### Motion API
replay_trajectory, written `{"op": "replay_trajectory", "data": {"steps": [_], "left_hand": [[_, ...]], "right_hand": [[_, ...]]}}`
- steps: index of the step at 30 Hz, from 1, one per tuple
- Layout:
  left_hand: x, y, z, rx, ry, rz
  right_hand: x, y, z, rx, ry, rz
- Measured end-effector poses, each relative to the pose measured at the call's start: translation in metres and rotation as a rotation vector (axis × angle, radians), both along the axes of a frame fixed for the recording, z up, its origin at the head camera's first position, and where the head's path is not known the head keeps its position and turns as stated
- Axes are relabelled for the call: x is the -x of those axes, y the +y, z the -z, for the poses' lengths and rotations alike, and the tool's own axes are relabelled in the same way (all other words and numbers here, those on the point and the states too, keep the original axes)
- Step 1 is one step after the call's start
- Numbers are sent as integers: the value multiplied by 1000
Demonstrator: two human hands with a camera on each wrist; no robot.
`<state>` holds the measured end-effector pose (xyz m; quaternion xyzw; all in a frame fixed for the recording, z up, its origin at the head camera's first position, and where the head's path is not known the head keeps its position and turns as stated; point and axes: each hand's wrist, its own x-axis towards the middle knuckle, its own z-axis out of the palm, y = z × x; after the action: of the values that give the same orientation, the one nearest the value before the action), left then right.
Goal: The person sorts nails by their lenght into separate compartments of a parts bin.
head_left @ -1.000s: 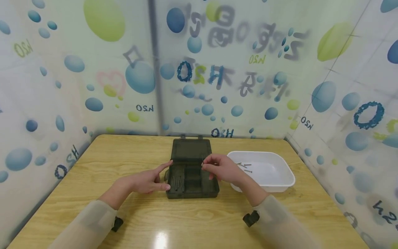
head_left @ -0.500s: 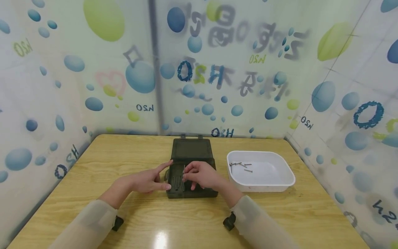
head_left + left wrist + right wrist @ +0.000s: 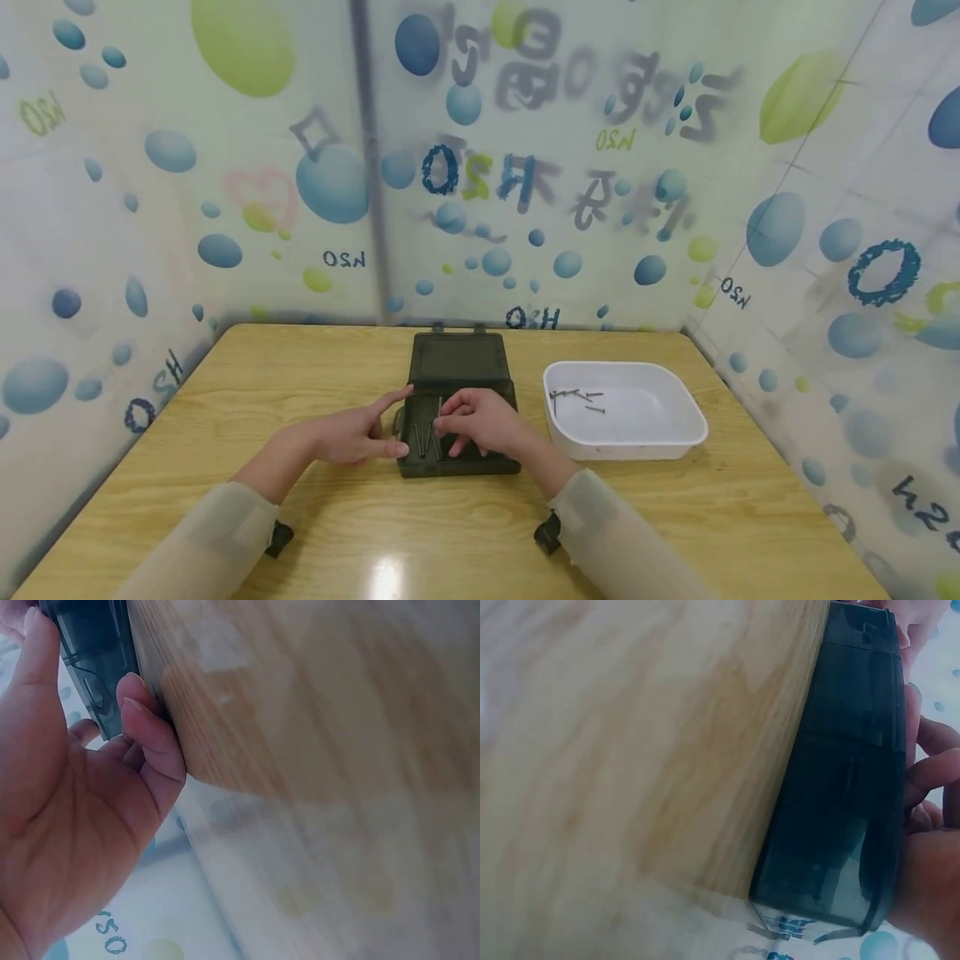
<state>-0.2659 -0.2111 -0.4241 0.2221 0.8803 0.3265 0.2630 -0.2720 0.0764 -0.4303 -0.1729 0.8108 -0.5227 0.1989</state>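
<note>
Head cam: right fingers (image 3: 457, 403) pinch one slim metal fastener (image 3: 439, 406) over the dark case (image 3: 465, 469); nail or screw, I can't tell at this size. A few loose fasteners (image 3: 422, 440) lie in the case just left of that pinch, running roughly front to back. Held one points much the same way, so I'd guess the grip is for alignment. Whether it touches the case floor, can't tell. Lid (image 3: 459, 357) is folded back beyond the right fingers, which leaves the inside reachable. Left fingers (image 3: 392, 401): thumb and index spread, bracketing the case's left side. I read that as a brace against sliding on the surface (image 3: 330, 367). White tub (image 3: 630, 451) sits right of the right fingers; its fasteners (image 3: 595, 409) are mostly bunched at the end nearest them, so short reach.

Left wrist cam: I get the case just past the left fingers; some of them curl loosely beside it, no pinch visible.

Right wrist cam: case wall blocks my view of the right fingertips, so I can't confirm the pinch from here.
</note>
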Motion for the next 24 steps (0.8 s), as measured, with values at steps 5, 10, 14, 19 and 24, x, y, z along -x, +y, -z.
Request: {"op": "replay_trajectory", "data": {"steps": [5,10,14,19,24], "left_hand": [[0,-1,0,-6,-8,-3],[-1,-2,-1,-8,-9,-4],[-2,-1,-2,-8,-14,-8],[-2,-1,-2,-16,-17,-3],[-1,-3,0,-19,-2,11]], "right_hand": [[-2,-2,-2,-8,-8,6],[-1,-2,-1,5,-8,-3],[-2,4,0,19,15,-30],[-5,24,-9,25,65,-72],[-8,64,-34,10,92,-71]]}}
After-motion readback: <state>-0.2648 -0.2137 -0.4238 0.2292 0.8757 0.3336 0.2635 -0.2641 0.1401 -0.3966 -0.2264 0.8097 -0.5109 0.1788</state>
